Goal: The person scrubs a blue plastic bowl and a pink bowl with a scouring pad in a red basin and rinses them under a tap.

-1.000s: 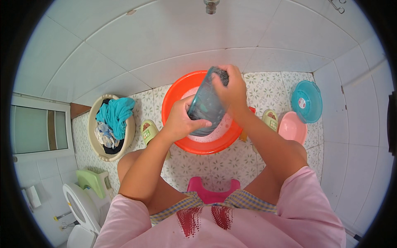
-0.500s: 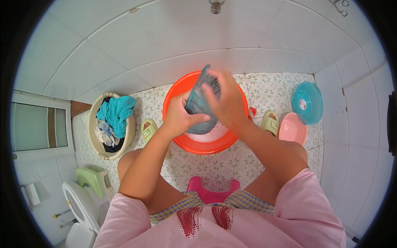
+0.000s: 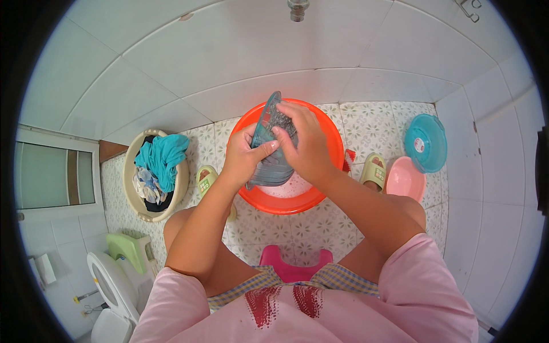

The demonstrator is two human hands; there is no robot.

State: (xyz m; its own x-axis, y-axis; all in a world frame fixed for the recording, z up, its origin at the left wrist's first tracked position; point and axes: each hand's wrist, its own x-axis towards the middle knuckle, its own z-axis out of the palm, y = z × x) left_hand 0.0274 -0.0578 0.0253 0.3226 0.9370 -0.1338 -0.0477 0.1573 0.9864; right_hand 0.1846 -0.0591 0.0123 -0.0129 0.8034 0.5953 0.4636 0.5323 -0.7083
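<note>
I'd say the left hand [image 3: 243, 157], clasping the ridged blue-grey plastic piece [image 3: 271, 172] tilted above the orange basin [image 3: 289, 207], should brace it firmly while the right hand [image 3: 309, 143], its grip unclear to me, presses evenly.

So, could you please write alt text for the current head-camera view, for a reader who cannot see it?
A left hand grips, and a right hand touches, a tilted, translucent grey-blue container over an orange basin of suds. To the left stands a cream basket of clothes; to the right, a blue basin and a pink basin on patterned floor tiles.
</note>
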